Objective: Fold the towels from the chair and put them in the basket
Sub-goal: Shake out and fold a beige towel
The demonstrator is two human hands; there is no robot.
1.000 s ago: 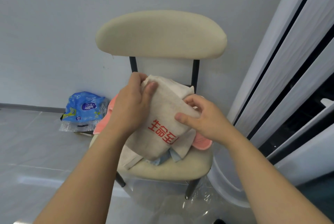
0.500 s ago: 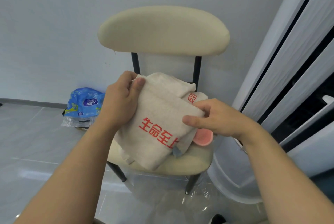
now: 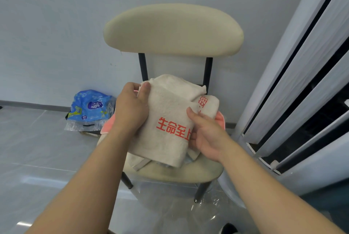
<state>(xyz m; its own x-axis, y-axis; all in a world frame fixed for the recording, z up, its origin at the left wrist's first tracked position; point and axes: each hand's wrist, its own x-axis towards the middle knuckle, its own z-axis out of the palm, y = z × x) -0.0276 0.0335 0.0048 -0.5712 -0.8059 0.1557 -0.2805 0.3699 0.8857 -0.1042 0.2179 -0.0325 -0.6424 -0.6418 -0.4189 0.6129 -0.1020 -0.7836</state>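
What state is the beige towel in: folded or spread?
Folded: the beige towel shows stacked layers, held compact between left hand and right hand.

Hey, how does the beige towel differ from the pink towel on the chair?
The beige towel is folded and gripped by the left hand and right hand; the pink towel lies underneath on the chair. The beige towel bears red characters; the pink towel shows none. Both are cloth.

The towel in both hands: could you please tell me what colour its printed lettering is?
Red, on the beige towel, seen best in the head view.
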